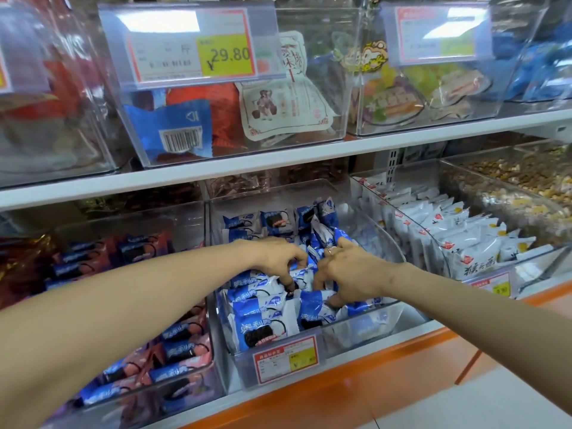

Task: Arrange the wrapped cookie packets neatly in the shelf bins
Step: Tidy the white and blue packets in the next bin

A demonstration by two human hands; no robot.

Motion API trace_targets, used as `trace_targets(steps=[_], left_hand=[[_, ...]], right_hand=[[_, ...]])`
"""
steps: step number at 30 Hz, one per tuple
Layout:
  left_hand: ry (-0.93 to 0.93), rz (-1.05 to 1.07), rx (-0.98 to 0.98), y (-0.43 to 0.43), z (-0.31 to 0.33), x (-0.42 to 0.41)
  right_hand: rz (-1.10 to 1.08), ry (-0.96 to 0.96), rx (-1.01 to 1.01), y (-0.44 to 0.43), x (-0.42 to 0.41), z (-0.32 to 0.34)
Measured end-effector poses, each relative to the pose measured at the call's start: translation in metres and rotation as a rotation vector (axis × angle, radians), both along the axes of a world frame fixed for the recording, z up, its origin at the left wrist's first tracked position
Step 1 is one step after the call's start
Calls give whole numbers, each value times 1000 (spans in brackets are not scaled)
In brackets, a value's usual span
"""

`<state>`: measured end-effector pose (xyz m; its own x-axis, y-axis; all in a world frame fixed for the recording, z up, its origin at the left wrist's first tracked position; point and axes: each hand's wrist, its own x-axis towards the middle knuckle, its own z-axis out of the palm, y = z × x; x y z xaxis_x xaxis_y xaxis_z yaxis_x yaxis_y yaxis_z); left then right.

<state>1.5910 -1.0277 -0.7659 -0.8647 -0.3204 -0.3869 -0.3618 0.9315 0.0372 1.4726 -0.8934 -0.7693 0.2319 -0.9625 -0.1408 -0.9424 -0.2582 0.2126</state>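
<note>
Both hands reach into the clear middle bin point(387, 243) on the lower shelf, which holds several blue-and-white wrapped cookie packets point(263, 323). My left hand point(275, 258) has its fingers curled down onto packets in the middle of the bin and pinches one. My right hand point(346, 274), with a ring on one finger, grips packets just to the right of it. The two hands nearly touch. More packets point(275, 221) stand upright at the back of the bin. The fingertips are partly buried among the wrappers.
A bin of pink-and-blue cookie packets point(173, 345) sits to the left, a bin of white packets point(458, 236) to the right. The upper shelf point(278, 162) carries clear bins with price tags point(198, 44). An orange shelf edge point(356, 385) runs along the front.
</note>
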Motion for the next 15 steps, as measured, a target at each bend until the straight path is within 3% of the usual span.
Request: trace_targets(steps=[4,6,10,12,15], left_hand=[[43,-68,-102,0,-5,1],[82,-12,-1,-3,-1,3],[329,182,237,0,18,9],[266,178,265,8,22,13],[96,98,33,19,15,11]], right_hand=[[-73,-100,-55,-7,1,-2],[-87,-112,-84,-10,4,-2],[-91,-66,-145,-15,8,-7],[-108,-27,-171,-18,8,-11],[-140,-4,-181,-20,7,-10]])
